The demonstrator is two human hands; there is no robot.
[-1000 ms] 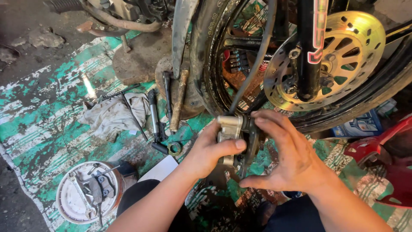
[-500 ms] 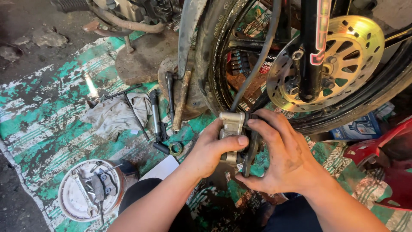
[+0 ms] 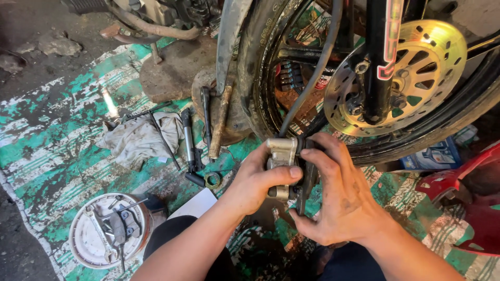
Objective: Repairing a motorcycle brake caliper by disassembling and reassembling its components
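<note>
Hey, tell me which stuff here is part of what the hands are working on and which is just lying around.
In hand:
left hand and right hand, both gripping the brake caliper
black hose running up from the caliper
brake disc on the wheel

Lying about:
dirty rag
hammer
round white lid holding small tools
red panel

You're in a motorcycle repair workshop: a wheel (image 3: 271, 67) with its brake disc (image 3: 416, 78), oily rag (image 3: 138, 138), hand tools (image 3: 190, 143) on a stained mat (image 3: 57, 156), grimy floor (image 3: 26, 31).
</note>
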